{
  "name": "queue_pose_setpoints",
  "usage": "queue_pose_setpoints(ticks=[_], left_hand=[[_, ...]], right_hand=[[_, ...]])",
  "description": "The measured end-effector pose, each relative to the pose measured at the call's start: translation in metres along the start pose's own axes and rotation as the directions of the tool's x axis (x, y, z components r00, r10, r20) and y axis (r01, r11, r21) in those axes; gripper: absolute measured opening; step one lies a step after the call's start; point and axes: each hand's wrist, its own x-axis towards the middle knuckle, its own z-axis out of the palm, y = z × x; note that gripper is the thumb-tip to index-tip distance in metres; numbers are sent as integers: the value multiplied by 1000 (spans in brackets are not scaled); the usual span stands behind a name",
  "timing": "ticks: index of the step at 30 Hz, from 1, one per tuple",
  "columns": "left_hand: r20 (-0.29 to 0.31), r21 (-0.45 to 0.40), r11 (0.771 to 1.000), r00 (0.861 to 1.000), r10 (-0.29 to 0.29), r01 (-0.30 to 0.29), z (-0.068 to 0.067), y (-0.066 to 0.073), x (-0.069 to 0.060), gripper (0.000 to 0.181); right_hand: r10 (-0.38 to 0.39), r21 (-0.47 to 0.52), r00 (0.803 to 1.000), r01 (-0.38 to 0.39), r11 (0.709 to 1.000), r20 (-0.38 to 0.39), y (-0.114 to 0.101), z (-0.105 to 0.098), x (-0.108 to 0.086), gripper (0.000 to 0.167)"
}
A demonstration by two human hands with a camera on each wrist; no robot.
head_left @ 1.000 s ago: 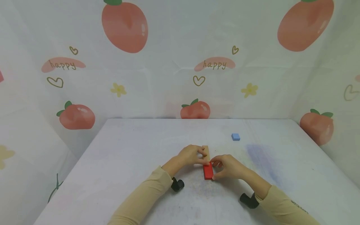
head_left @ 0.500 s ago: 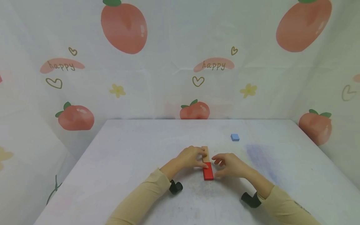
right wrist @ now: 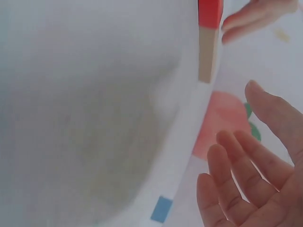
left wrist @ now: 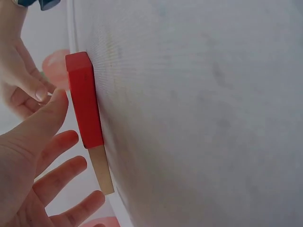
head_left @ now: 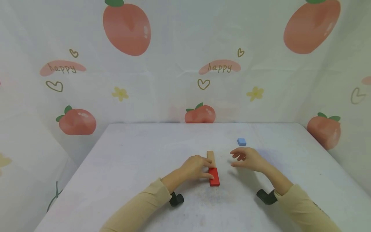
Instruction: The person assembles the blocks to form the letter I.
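The red block (head_left: 214, 182) is lying flat, right of and below centre in the head view, its far end apparently meeting the tan block (head_left: 210, 157). The left hand (head_left: 192, 167) is hovering at their left, thumb and fingers spread wide, gripping neither; thumb contact is remaining unconfirmed. The right hand (head_left: 250, 159) is hanging right of centre, below the blue block (head_left: 242, 141), fingers loosely bent and holding nothing. By judgement, the red block is looking light, stiff, fairly smooth and hardly fragile; its long sides, near mid-length, are offering the soundest pinch
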Motion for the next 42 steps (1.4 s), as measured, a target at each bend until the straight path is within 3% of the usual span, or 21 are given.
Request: queue_pose_setpoints(ticks=[28, 33, 42], left_hand=[[7, -48, 996, 997, -74, 75, 3, 2, 0, 41], [12, -45, 996, 997, -77, 77, 2, 3, 0, 40], [33, -66, 993, 995, -98, 100, 2, 4, 1, 40]], right_hand=[[127, 30, 984, -125, 992, -123, 44, -22, 13, 40], [200, 53, 969, -195, 979, -143, 52, -24, 16, 43], [345, 113, 923, -330, 937, -168, 62, -26, 20, 48]])
